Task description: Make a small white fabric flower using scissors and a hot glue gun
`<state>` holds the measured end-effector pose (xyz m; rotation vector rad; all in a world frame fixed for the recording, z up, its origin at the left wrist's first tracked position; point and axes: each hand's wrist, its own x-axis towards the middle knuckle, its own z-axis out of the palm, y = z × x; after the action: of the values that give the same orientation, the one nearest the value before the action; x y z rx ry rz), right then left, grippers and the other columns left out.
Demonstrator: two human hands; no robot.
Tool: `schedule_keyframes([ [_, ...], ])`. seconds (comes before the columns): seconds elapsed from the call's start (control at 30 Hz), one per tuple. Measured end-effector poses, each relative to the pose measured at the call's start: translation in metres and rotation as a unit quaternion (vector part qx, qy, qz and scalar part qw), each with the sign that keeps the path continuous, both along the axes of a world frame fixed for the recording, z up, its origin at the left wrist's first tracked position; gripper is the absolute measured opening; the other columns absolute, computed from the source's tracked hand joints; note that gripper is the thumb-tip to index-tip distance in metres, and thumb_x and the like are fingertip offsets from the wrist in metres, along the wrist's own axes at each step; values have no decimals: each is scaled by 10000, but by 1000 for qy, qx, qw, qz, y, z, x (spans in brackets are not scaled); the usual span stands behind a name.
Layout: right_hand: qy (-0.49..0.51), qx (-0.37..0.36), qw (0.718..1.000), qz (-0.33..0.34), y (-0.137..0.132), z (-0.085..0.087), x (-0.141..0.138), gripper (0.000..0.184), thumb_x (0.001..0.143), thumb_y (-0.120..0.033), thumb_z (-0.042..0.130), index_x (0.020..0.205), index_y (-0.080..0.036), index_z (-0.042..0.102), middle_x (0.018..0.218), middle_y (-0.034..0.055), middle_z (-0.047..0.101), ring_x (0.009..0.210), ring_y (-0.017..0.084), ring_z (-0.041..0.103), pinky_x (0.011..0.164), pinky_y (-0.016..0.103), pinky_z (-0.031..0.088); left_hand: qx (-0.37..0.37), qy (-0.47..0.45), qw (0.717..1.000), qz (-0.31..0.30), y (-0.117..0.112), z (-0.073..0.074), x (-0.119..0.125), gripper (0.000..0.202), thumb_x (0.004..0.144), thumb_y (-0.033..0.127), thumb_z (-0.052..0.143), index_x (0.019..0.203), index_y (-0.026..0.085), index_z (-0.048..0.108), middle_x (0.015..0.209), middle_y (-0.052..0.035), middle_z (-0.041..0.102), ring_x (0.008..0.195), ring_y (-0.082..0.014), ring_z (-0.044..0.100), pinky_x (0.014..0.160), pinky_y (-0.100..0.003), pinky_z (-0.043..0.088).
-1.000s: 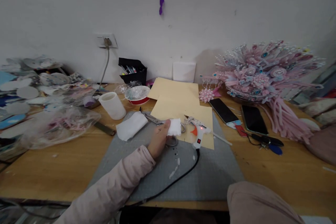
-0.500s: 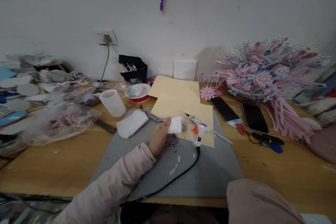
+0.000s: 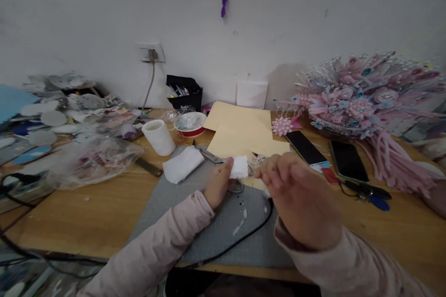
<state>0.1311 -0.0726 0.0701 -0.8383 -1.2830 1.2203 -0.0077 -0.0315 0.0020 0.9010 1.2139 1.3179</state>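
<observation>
My left hand (image 3: 219,181) pinches a small white piece of soft cloth or paper (image 3: 239,167) above the grey cutting mat (image 3: 209,236). Just right of it is my right hand (image 3: 296,195), its fingers curled and bunched close to the white piece; whatever is between them, if anything, is hidden. Scissors (image 3: 213,157) lie under the left hand, their handles partly covered. A glue gun is mostly blocked from view by my right hand, with its black cord (image 3: 244,238) running across the mat. A larger folded white piece (image 3: 183,164) lies to the left.
Yellowish card sheets (image 3: 240,125) lie behind the hands. A white roll (image 3: 158,137), a red-rimmed bowl (image 3: 190,123) and a pen box (image 3: 184,93) stand back left. On the right are two phones (image 3: 348,160), keys (image 3: 371,192) and a pink beaded headdress (image 3: 362,97).
My right hand has come in from the lower right up to the white piece and now covers the glue gun. The left hand keeps its hold. The whole view has shifted slightly.
</observation>
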Motion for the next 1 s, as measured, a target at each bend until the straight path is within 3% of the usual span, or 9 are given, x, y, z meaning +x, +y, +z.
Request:
schedule_keyframes([
  [0.07, 79, -32, 996, 22, 15, -4, 2, 131, 710, -334, 611, 687, -230, 534, 675, -6, 534, 665, 148, 528, 646, 312, 455, 24, 0, 1000, -8, -1, 0, 0, 512, 609, 634, 526, 530, 128, 507, 485, 16, 457, 455, -77, 359, 434, -216, 280],
  [0.13, 158, -87, 983, 27, 28, -14, 6, 216, 576, -246, 701, 687, -217, 517, 649, -36, 503, 617, 111, 492, 614, 265, 430, 34, -6, 999, -12, 0, 0, 1, 522, 587, 649, 533, 528, 132, 498, 469, 31, 429, 437, -66, 324, 420, -209, 268],
  [0.27, 161, -109, 981, 9, 42, -36, 13, 306, 469, -134, 723, 672, -211, 509, 656, -55, 481, 617, 83, 460, 596, 220, 396, 36, -22, 999, -20, 1, -1, 2, 526, 582, 652, 535, 543, 129, 499, 491, 27, 438, 447, -65, 340, 418, -199, 264],
  [0.47, 135, -96, 986, 3, 47, -44, 15, 294, 445, -116, 733, 635, -206, 528, 624, -58, 497, 586, 85, 446, 557, 215, 380, 47, 11, 999, -21, -1, 1, 3, 530, 611, 657, 502, 515, 136, 483, 475, 27, 418, 434, -63, 316, 403, -198, 240],
  [0.77, 47, -117, 990, 65, 54, -57, 16, 192, 484, -215, 760, 589, -193, 601, 746, -5, 635, 745, 137, 562, 750, 298, 423, 92, 65, 992, -53, -3, -12, -2, 535, 704, 614, 441, 554, 114, 555, 495, 0, 461, 464, -86, 365, 440, -217, 269],
  [1.0, 36, -133, 985, 101, 53, -61, 15, 161, 491, -212, 758, 565, -191, 617, 726, -10, 659, 735, 132, 579, 752, 290, 430, 119, 90, 986, -73, -7, -11, -2, 529, 744, 585, 409, 529, 118, 537, 498, -8, 471, 479, -93, 375, 458, -226, 271],
])
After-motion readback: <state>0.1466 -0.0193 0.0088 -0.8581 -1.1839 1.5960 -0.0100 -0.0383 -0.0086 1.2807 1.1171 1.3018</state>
